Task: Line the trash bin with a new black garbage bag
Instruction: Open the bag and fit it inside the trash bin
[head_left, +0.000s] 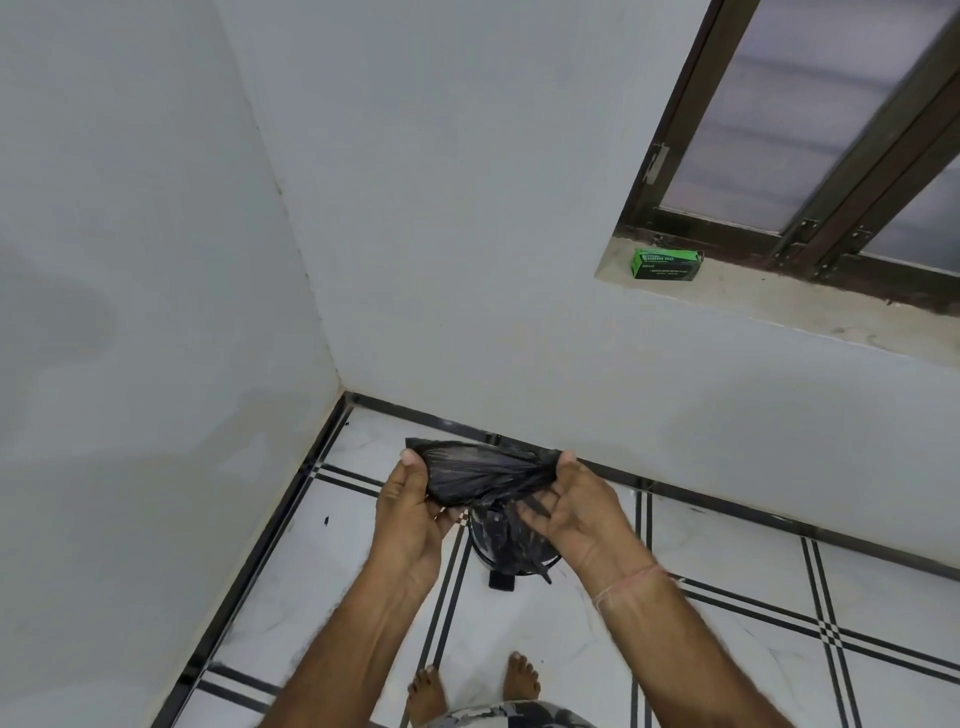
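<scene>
A crumpled black garbage bag (480, 475) is stretched between my two hands, in front of me above the floor. My left hand (410, 512) pinches its left end with thumb on top. My right hand (574, 512) grips its right end, fingers curled under. A loose tail of the bag hangs down between my hands. Directly below, mostly hidden by the bag and my hands, stands the small dark trash bin (519, 558) with a black pedal (501, 580) at its front.
The bin stands near a room corner of white walls. The floor has white tiles with black stripes (737, 597). A green box (665, 264) lies on the window sill at upper right. My bare feet (470, 686) are just behind the bin.
</scene>
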